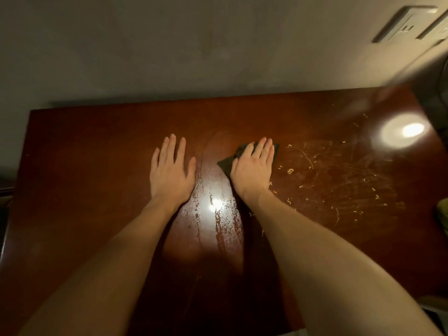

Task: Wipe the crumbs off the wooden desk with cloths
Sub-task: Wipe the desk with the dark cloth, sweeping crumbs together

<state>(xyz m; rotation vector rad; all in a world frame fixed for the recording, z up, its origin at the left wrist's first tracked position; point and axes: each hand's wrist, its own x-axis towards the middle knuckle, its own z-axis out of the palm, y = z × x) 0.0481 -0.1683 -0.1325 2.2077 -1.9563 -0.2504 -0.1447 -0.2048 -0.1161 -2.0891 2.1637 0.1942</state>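
Note:
The dark reddish wooden desk (97, 166) fills the view. My right hand (253, 168) lies flat with straight fingers on a dark cloth (230, 161), pressing it to the desk near the middle. My left hand (171, 168) rests flat on the bare wood beside it, fingers straight, holding nothing. Pale crumbs (290, 170) and thin strands are scattered over the right half of the desk, right of the cloth. A wet, streaky patch (218, 214) shines between my forearms.
A grey wall (194, 44) runs behind the desk's far edge, with a wall socket plate (404, 26) at the upper right. A lamp glare spot (412, 130) sits on the desk's far right. Something yellow-green (443, 214) shows at the right edge.

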